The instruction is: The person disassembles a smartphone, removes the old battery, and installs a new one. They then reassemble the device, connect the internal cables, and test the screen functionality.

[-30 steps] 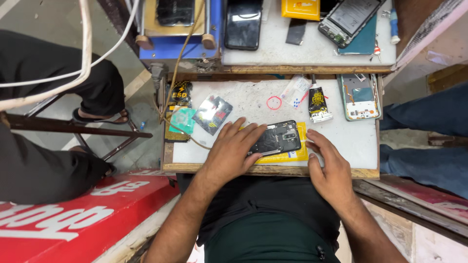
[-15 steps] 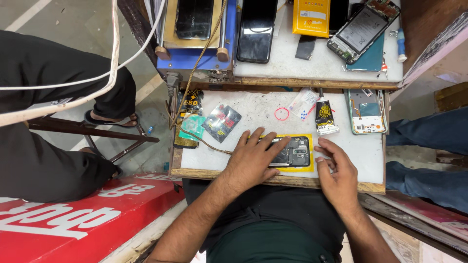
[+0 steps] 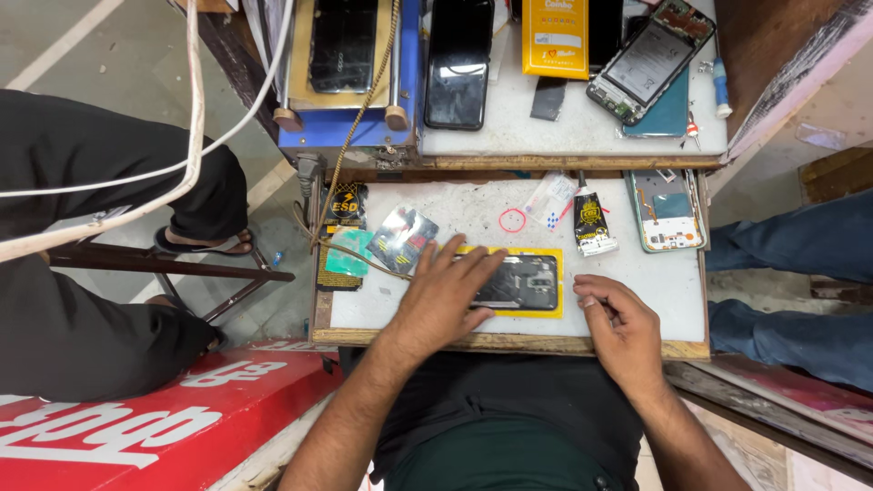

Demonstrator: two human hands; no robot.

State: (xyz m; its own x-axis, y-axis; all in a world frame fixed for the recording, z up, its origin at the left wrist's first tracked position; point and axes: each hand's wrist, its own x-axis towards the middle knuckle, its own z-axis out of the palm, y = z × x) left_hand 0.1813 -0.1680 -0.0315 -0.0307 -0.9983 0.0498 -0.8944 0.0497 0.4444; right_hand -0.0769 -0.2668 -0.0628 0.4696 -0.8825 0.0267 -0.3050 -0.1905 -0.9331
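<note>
Drawing the right hand [image 3: 623, 332] back to the near edge of the workbench [image 3: 673, 291], fingers loosely curled, gripping nothing. Pressing the left hand [image 3: 446, 291] flat, fingers spread, on the opened phone [image 3: 523, 282], now squared on the yellow mat [image 3: 556, 273] instead of tilted. Leaving the glue tube [image 3: 591, 223] beyond untouched.

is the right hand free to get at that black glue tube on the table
Probably yes. The right hand rests on the white table just below the black glue tube, with only bare tabletop between them; nothing blocks the way.
</note>
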